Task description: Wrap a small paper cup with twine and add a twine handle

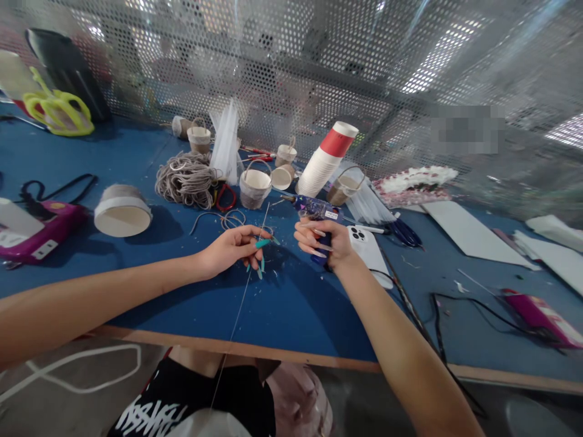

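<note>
My right hand (321, 241) is closed round the handle of a blue hot glue gun (325, 210), its nozzle pointing left. To its left, my left hand (246, 249) is above the table with thumb and fingers pinched on a thin pale strand (243, 303). That strand runs from above the fingertips down past the table edge toward my lap. Just beyond the hands stands a small bucket made from a cup (255, 187), with a looped handle. A loose length of grey cord (232, 218) lies behind my left hand.
A bundle of grey cord (186, 180), glue sticks (226, 145), stacked paper cups (321, 161) and several small buckets stand along the back. A wrapped cup (122, 211) lies at left. At right are a phone (367, 249), power cables and a purple power strip (542, 315).
</note>
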`<state>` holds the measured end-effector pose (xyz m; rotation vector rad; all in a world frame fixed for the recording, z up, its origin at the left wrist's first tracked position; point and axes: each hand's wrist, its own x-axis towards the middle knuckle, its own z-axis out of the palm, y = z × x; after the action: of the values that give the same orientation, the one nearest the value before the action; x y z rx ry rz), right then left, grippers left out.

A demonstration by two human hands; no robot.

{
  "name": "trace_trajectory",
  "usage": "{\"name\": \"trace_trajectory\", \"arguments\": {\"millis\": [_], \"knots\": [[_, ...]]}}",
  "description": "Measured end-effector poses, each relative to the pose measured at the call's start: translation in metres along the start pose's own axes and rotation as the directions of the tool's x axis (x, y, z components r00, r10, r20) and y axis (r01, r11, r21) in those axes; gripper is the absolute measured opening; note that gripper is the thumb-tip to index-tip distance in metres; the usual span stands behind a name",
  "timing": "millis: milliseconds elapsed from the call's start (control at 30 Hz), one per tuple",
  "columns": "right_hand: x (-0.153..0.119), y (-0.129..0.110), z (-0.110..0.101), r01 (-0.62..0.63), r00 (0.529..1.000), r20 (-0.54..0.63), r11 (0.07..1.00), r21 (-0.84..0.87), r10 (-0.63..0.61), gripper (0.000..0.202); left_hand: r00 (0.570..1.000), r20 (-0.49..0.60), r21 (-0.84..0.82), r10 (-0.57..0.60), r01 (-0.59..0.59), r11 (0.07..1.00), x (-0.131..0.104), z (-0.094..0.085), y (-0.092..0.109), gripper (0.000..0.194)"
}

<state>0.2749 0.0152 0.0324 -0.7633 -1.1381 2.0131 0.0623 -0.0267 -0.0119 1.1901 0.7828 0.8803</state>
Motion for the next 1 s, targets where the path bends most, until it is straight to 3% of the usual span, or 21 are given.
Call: {"name": "trace_trajectory", "arguments": {"millis": [133, 267, 367, 567, 667, 800, 933, 1000], "knots": [[0.000, -0.001, 0.002, 0.038, 0.999, -0.039, 0.999, 0.009, -0.038, 0.022, 1.000, -0.011, -0.020, -0.007, 0.007, 1.000, 0.000, 0.000, 0.001, 0.020], [0.001, -0.003, -0.002, 0.154, 0.982, -0.109, 0.988, 0.015, -0.151, 0.018, 1.000, -0.024, -0.044, -0.019, 0.018, 0.999, -0.001, 0.000, 0.000, 0.019], [0.002, -0.004, -0.006, 0.253, 0.948, -0.198, 0.967, -0.010, -0.250, 0.017, 0.994, -0.107, -0.092, -0.002, -0.008, 0.996, -0.001, 0.000, -0.001, 0.017], [0.007, -0.003, -0.011, 0.363, 0.838, -0.384, 0.922, -0.137, -0.387, 0.017, 0.919, -0.387, -0.126, 0.078, -0.137, 0.983, -0.003, 0.001, 0.002, 0.012], [0.009, -0.002, -0.010, 0.382, 0.783, -0.450, 0.903, -0.197, -0.429, 0.015, 0.851, -0.496, -0.100, 0.173, -0.254, 0.962, -0.004, 0.001, 0.003, 0.010], [0.012, -0.001, -0.010, 0.439, 0.668, -0.548, 0.861, -0.257, -0.504, 0.010, 0.768, -0.572, -0.058, 0.287, -0.387, 0.920, -0.004, -0.001, 0.002, 0.010], [0.015, -0.001, -0.011, 0.416, 0.520, -0.656, 0.833, -0.365, -0.547, 0.016, 0.772, -0.567, -0.036, 0.287, -0.372, 0.928, -0.006, -0.001, 0.003, 0.010], [0.015, -0.002, -0.011, 0.382, 0.486, -0.688, 0.839, -0.388, -0.539, 0.017, 0.788, -0.548, -0.018, 0.281, -0.347, 0.938, -0.006, -0.001, 0.003, 0.011]]}}
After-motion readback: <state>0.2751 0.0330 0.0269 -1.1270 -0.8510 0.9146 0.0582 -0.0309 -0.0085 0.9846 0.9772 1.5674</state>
